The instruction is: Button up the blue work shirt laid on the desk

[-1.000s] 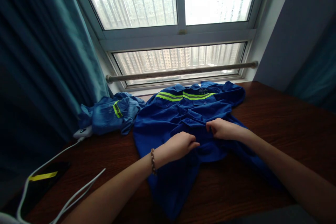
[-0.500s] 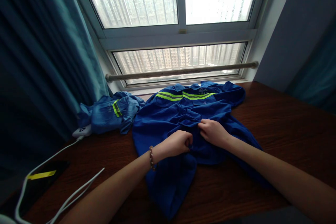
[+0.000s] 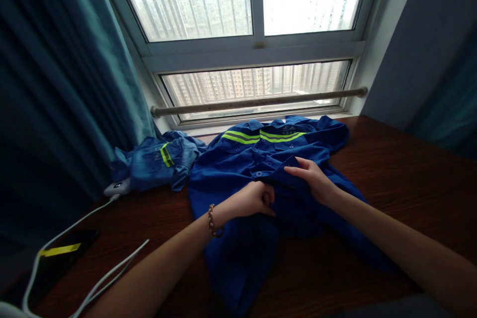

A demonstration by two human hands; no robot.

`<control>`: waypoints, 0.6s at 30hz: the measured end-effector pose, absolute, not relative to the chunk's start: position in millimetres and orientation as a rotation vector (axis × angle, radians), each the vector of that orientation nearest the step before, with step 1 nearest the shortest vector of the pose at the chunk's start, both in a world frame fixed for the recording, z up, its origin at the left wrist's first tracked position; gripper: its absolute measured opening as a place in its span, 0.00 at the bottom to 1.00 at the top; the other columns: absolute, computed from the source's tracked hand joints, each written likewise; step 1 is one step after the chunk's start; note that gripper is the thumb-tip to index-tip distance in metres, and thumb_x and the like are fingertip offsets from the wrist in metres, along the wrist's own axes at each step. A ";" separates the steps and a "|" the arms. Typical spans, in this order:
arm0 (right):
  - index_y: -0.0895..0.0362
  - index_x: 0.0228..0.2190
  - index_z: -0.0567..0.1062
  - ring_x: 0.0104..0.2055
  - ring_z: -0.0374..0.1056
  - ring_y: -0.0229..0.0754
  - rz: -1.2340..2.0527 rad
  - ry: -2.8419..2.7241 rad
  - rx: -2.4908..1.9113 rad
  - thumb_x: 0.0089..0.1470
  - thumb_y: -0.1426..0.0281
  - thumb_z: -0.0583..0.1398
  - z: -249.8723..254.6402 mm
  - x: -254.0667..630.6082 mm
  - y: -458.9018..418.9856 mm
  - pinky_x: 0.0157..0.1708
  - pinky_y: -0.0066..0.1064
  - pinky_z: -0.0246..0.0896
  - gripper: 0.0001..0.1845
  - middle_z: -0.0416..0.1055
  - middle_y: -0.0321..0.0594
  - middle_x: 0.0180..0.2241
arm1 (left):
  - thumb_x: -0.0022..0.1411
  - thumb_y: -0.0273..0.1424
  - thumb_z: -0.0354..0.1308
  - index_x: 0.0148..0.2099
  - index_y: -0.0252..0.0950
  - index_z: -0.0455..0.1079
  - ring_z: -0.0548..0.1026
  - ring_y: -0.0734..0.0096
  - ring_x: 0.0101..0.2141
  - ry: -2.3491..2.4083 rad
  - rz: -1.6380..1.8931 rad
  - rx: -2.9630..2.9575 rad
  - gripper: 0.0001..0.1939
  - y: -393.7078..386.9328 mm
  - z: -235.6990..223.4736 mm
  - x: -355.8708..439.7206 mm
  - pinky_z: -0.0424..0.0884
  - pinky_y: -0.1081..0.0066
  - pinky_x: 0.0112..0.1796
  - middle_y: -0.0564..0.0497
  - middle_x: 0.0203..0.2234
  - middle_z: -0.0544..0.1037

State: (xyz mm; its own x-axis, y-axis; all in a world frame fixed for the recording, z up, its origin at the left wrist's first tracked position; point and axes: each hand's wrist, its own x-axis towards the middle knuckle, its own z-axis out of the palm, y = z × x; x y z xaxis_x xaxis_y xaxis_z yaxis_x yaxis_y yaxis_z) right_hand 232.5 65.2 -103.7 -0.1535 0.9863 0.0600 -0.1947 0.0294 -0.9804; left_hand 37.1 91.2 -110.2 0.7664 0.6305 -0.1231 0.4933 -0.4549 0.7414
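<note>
A blue work jacket (image 3: pixel 223 179) with yellow-green reflective strips across the chest lies front up, its collar toward the window. My left hand (image 3: pixel 255 198), a beaded bracelet at its wrist, has curled fingers closed on the lower front of the jacket; the fingertips are partly hidden. Just to its right, my right hand (image 3: pixel 313 179) has the raised front edge of the jacket between thumb and fingers. A button (image 3: pixel 259 174) shows on the front above my left hand. One sleeve (image 3: pixel 242 268) hangs toward me under my left forearm.
A folded lighter-blue garment (image 3: pixel 152 159) lies at the left beside the curtain (image 3: pixel 74 59). By it is a white device (image 3: pixel 117 187) with a cable. White cables and a dark flat object with a yellow strip (image 3: pixel 59 250) are at lower left. The wooden table (image 3: pixel 402 184) meets the window.
My right hand has lifted the jacket's front edge slightly up, its fingers less tightly curled than before. A button now shows between the hands. My left hand has barely moved.
</note>
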 end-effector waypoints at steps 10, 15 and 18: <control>0.58 0.24 0.71 0.32 0.61 0.39 0.091 -1.827 -1.122 0.47 0.75 0.57 -101.9 225.8 47.1 0.34 0.31 0.54 0.03 0.66 0.38 0.27 | 0.43 0.25 0.63 0.30 0.31 0.69 0.66 0.79 0.23 0.873 0.736 1.747 0.09 72.6 -77.8 48.1 0.61 0.78 0.25 0.56 0.21 0.69; 0.59 0.23 0.74 0.26 0.62 0.37 0.601 -1.689 -1.171 0.43 0.70 0.61 -99.2 224.8 46.5 0.26 0.28 0.54 0.04 0.68 0.36 0.23 | 0.45 0.25 0.62 0.29 0.30 0.70 0.71 0.74 0.29 0.836 0.793 1.678 0.05 69.0 -77.9 48.5 0.66 0.75 0.32 0.51 0.26 0.75; 0.60 0.23 0.76 0.25 0.62 0.37 1.074 -1.465 -1.109 0.43 0.64 0.62 -98.6 225.3 49.1 0.24 0.27 0.54 0.10 0.70 0.36 0.22 | 0.45 0.25 0.63 0.29 0.31 0.71 0.72 0.72 0.29 0.832 0.801 1.763 0.06 68.8 -80.0 47.6 0.68 0.74 0.33 0.51 0.25 0.75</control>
State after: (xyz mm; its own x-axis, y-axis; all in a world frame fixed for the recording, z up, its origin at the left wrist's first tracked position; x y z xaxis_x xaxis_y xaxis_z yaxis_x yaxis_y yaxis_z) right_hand 225.3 49.1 -98.6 -0.1139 0.9767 0.1820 0.1205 0.1954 -0.9733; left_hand 47.6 68.8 -80.0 0.5464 0.8255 0.1411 0.1727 -0.2759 0.9455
